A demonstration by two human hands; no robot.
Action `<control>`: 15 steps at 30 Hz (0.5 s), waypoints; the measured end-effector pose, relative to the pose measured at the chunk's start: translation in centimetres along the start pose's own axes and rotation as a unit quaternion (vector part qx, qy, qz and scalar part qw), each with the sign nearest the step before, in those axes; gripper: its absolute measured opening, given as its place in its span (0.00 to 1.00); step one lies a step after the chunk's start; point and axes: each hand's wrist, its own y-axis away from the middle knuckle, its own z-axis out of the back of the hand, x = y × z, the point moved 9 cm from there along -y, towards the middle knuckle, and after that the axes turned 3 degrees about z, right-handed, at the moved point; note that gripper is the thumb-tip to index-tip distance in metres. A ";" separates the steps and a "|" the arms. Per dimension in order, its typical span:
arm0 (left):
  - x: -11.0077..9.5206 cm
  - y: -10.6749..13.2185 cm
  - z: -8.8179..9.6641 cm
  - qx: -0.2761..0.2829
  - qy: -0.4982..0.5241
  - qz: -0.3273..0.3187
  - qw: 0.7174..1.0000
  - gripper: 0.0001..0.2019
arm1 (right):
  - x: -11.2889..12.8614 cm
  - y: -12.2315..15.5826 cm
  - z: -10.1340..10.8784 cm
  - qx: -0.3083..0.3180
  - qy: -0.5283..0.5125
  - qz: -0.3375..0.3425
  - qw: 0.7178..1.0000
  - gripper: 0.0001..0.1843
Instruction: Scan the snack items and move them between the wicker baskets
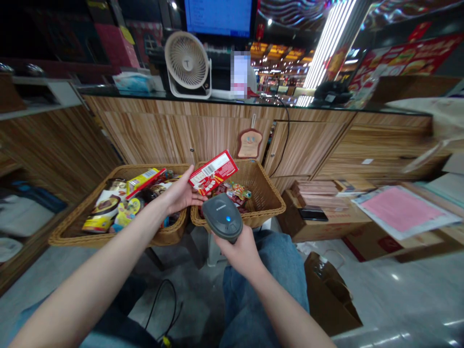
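Observation:
My left hand (pixel 184 193) grips a flat red box (pixel 214 172) by its left end, with the white barcode side turned up towards me. In my right hand (pixel 241 249) is a dark grey barcode scanner (pixel 223 216), a blue light glowing on its top. The scanner's head points at the box from just below it, apart from it. Both are held over the right wicker basket (pixel 273 203), which holds several small wrapped snacks (pixel 241 191). Left of it stands a second wicker basket (pixel 68 232), filled with colourful snack packets (pixel 103 210).
Behind the baskets rises a wooden counter (pixel 155 130) bearing a white fan (pixel 187 63) and a monitor (pixel 219 17). A toast-shaped board (pixel 250 143) hangs on its front. Cartons (pixel 329 224) with a phone (pixel 312 214) stand at right, near a brown paper bag (pixel 329 299). A cable (pixel 159 295) lies on the floor.

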 end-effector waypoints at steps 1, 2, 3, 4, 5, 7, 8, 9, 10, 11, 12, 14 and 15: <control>0.1 0.8 0.1 0.002 0.014 -0.002 1.000 0.37 | 0.0 -0.1 0.1 -0.005 0.006 -0.001 1.000 0.08; 0.1 1.4 0.2 0.001 0.028 -0.007 1.000 0.36 | 0.0 -0.1 0.2 -0.012 0.015 -0.001 1.000 0.08; 0.2 1.9 0.3 -0.002 0.041 -0.013 0.999 0.35 | 0.0 -0.2 0.4 -0.020 0.025 0.002 0.999 0.08; 0.2 2.3 0.5 -0.008 0.056 -0.021 0.998 0.35 | 0.1 -0.3 0.6 -0.028 0.034 0.007 0.999 0.07; 0.1 2.6 0.6 -0.016 0.070 -0.030 0.997 0.35 | 0.2 -0.3 0.8 -0.036 0.042 0.012 0.998 0.07; 0.0 2.9 1.1 -0.039 0.095 -0.050 0.993 0.35 | 0.4 -0.4 1.1 -0.046 0.053 0.023 0.997 0.07; 0.0 3.0 1.3 -0.050 0.104 -0.060 0.991 0.35 | 0.5 -0.4 1.1 -0.045 0.058 0.027 0.997 0.07; -0.1 3.0 1.4 -0.058 0.111 -0.068 0.990 0.34 | 0.6 -0.4 1.0 -0.041 0.063 0.032 0.997 0.06; -0.1 2.9 1.5 -0.066 0.115 -0.074 0.988 0.34 | 0.6 -0.4 0.9 -0.034 0.068 0.037 0.996 0.06; 0.0 2.9 1.6 -0.071 0.116 -0.076 0.988 0.34 | 0.7 -0.3 0.7 -0.025 0.071 0.042 0.996 0.06; 0.0 2.9 1.6 -0.075 0.115 -0.077 0.988 0.34 | 0.8 -0.3 0.5 -0.014 0.073 0.048 0.996 0.06; 0.1 2.8 1.6 -0.080 0.106 -0.082 0.988 0.34 | 1.1 -0.1 -0.1 0.007 0.071 0.059 0.996 0.07; 0.0 2.8 1.6 -0.080 0.102 -0.087 0.988 0.34 | 1.2 0.0 -0.2 0.013 0.069 0.063 0.996 0.07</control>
